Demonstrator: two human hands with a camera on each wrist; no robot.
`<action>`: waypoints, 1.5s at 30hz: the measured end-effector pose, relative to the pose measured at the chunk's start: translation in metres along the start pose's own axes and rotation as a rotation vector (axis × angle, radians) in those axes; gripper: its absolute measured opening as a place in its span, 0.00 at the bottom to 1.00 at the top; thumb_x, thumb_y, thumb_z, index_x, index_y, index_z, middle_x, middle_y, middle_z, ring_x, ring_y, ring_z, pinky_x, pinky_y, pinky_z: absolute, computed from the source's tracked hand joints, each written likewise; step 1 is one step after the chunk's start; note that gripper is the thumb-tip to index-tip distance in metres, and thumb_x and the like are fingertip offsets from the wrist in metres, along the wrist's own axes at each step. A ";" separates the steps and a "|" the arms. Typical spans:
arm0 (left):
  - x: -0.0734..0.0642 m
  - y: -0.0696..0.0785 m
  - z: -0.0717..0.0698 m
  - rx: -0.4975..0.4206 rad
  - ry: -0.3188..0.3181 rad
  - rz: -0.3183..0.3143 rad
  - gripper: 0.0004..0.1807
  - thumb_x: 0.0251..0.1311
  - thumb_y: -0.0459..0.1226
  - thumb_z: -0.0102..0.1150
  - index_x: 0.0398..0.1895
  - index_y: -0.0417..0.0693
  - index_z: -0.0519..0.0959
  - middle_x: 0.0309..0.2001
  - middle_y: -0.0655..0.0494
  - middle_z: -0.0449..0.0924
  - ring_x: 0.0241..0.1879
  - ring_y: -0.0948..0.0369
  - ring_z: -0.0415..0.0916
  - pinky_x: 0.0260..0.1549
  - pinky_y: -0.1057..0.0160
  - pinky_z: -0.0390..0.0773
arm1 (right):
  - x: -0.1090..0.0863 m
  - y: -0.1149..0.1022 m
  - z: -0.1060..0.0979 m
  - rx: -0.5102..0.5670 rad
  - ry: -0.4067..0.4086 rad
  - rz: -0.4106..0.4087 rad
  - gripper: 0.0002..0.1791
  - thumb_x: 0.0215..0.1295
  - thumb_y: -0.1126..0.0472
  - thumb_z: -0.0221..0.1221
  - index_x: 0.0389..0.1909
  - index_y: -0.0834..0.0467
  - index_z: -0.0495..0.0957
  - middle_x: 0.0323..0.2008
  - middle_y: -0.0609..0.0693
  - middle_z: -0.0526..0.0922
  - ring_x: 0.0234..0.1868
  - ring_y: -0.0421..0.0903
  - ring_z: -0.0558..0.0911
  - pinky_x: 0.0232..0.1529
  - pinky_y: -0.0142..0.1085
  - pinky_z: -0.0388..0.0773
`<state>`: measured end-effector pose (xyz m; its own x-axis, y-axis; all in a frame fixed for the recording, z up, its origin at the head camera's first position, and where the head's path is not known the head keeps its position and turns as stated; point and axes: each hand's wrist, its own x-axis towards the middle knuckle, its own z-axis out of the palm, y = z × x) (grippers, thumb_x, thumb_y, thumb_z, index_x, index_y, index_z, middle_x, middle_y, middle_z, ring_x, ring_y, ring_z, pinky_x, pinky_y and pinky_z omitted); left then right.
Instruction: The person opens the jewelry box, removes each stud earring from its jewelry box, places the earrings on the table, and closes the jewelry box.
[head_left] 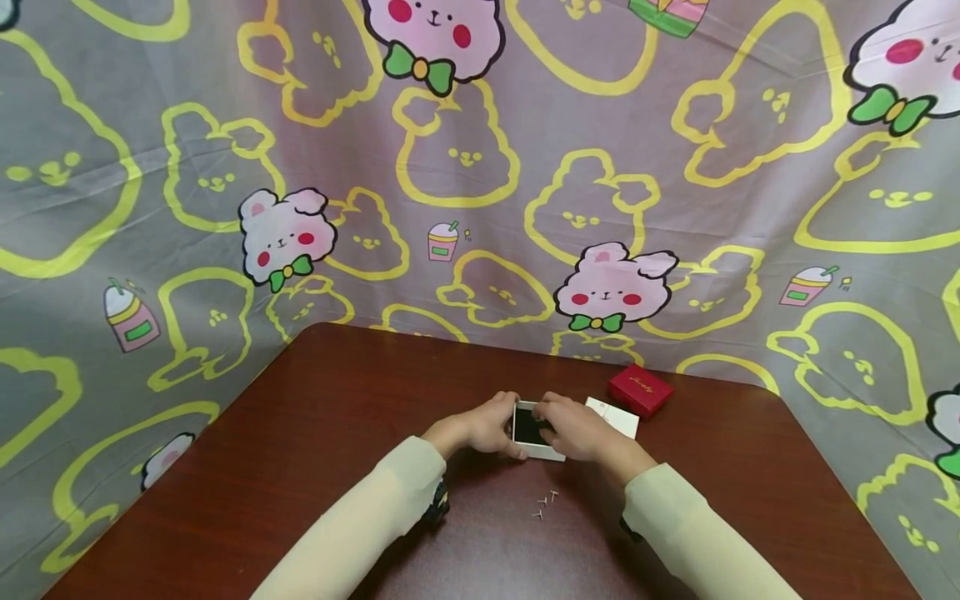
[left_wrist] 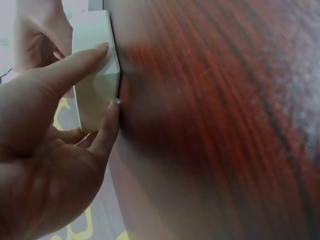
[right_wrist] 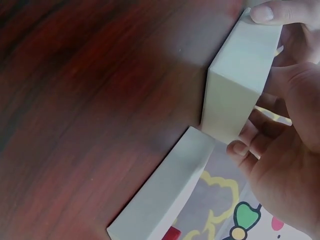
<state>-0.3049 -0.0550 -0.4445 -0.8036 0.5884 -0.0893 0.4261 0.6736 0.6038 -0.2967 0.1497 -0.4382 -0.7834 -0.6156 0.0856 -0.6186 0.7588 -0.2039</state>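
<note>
A white open box [head_left: 542, 452] with a black inner pad [head_left: 527, 427] sits on the table. My left hand [head_left: 492, 425] grips its left end; in the left wrist view the thumb lies along the box wall [left_wrist: 97, 95] and another fingertip touches near its base. From the right, my right hand [head_left: 576, 427] reaches over the box with bent fingers above the pad. I cannot tell what, if anything, those fingers pinch. Several small T-shaped metal studs [head_left: 542, 501] lie on the table in front of the box.
Just right of the box lies a white lid [head_left: 618, 417]. A red box [head_left: 640, 390] with gold lettering stands behind it, near the table's back edge. A patterned curtain [head_left: 480, 167] hangs behind the dark wooden table [head_left: 337, 392].
</note>
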 end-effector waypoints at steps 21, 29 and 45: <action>0.000 0.002 -0.002 0.026 0.001 -0.004 0.41 0.53 0.42 0.79 0.62 0.36 0.65 0.48 0.51 0.65 0.45 0.60 0.65 0.48 0.63 0.70 | 0.004 -0.006 0.001 -0.013 0.082 0.077 0.05 0.61 0.66 0.68 0.35 0.57 0.81 0.33 0.48 0.79 0.32 0.45 0.78 0.34 0.45 0.79; 0.000 0.002 0.000 0.020 0.003 0.003 0.40 0.52 0.42 0.80 0.61 0.36 0.65 0.48 0.51 0.65 0.45 0.60 0.66 0.47 0.63 0.70 | 0.004 -0.006 0.002 -0.010 0.114 0.089 0.06 0.61 0.65 0.69 0.31 0.54 0.80 0.30 0.45 0.79 0.30 0.43 0.77 0.30 0.42 0.76; 0.001 0.001 0.000 0.008 0.003 -0.001 0.39 0.52 0.42 0.79 0.60 0.37 0.66 0.48 0.51 0.65 0.46 0.60 0.66 0.47 0.63 0.70 | 0.007 -0.003 0.007 0.012 0.168 0.119 0.09 0.61 0.67 0.67 0.25 0.53 0.78 0.25 0.43 0.76 0.26 0.41 0.73 0.23 0.38 0.71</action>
<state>-0.3049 -0.0540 -0.4441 -0.8053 0.5864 -0.0876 0.4286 0.6778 0.5973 -0.3001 0.1411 -0.4442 -0.8508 -0.4768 0.2209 -0.5209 0.8209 -0.2341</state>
